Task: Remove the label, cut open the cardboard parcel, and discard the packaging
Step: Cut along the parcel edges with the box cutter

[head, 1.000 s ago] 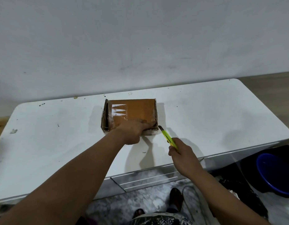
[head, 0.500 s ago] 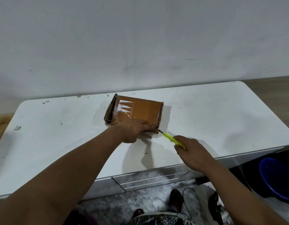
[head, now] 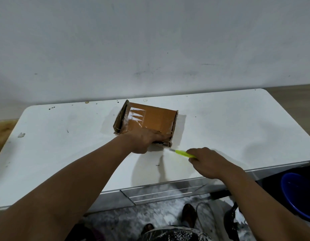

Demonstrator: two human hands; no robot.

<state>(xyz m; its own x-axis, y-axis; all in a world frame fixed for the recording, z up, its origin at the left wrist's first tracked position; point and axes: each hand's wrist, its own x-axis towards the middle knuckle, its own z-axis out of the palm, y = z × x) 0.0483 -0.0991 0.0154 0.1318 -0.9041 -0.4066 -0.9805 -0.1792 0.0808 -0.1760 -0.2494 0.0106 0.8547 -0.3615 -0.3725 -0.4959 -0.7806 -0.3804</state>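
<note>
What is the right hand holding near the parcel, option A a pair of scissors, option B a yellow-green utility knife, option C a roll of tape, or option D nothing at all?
B: the right hand grips a yellow-green utility knife with its blade tip at the near right corner of the cardboard parcel, which the left hand holds down on the white table.

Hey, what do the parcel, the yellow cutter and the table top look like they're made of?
Parcel: brown corrugated cardboard, its fluted layers showing at the ragged left edge, with glossy clear tape glinting across the top. Cutter: bright yellow handle, probably plastic; the pale tip looks like metal, though it is small. Table: smooth white top with a faint sheen, possibly laminate or painted board, scuffed and speckled.
</note>
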